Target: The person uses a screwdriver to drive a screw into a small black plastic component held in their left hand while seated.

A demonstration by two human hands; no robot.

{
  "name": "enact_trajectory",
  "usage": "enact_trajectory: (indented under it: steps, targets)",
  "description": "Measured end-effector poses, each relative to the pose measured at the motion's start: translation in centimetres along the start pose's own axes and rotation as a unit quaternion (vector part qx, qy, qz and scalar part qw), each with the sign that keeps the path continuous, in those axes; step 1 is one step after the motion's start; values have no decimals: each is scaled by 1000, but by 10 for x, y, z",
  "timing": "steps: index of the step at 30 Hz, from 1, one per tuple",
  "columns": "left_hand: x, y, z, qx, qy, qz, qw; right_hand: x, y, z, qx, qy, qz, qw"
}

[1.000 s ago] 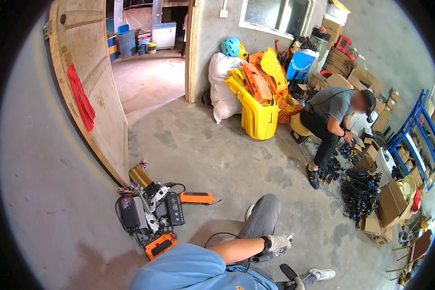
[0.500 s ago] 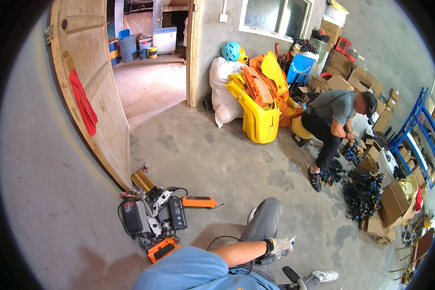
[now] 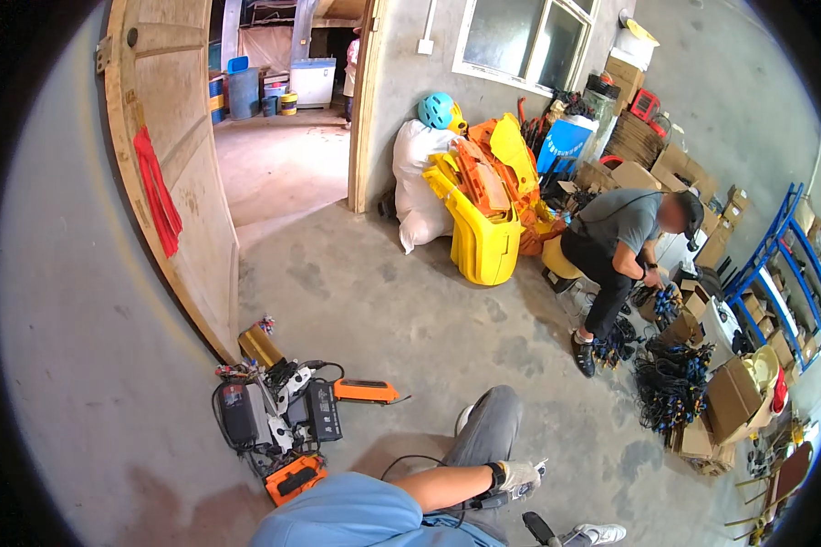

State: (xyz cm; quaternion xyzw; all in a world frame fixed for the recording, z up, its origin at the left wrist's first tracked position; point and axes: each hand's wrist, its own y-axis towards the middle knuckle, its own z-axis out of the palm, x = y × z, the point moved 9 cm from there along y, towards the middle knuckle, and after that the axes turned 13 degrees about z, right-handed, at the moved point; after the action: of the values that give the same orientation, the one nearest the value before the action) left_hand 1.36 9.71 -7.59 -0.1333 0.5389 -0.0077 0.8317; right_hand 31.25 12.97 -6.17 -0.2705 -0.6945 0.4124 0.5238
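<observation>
Resting on the knee at lower centre of the frame, the gloved left hand point(image 3: 520, 474) is closed around a small tool point(image 3: 506, 498). Right hand is out of view. Chargers point(image 3: 278, 412) lie on the floor point(image 3: 383, 301) at lower left.

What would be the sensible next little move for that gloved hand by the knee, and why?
Probably to draw the gloved hand and the small dark tool it seems to grip closer in. The hand rests by the raised grey-trousered knee, at the picture's bottom edge, and a thin black cable trails behind it toward the boxes on the floor.
</observation>
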Motion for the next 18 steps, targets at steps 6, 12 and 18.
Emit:
enact_trajectory:
  steps: [6,12,18]
  targets:
    - [-1,-4,1,-5,-36,5,999,-1,0,3,24,-17,-2,1000]
    - [4,4,-2,11,46,21,999,2,-2,4,11,13,-34,999]
    - [0,5,-6,13,35,42,998,10,-13,12,12,-10,-22,1000]
